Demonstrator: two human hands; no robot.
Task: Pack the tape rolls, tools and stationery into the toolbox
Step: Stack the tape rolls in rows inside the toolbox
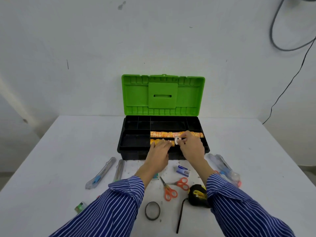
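An open toolbox with a black base and a raised green lid stands on the white table. Its tray holds two rows of small orange-labelled tape rolls. My right hand pinches one small white tape roll at the end of the front row. My left hand rests its fingers on the front row of rolls. On the table in front lie orange scissors, a black and yellow tape measure, a dark tape ring and a blue staple box.
Two wrapped utility knives lie at the left of the toolbox. Wrapped pens or tools lie at the right. A small green packet sits by my left sleeve. A black rod lies near the tape measure.
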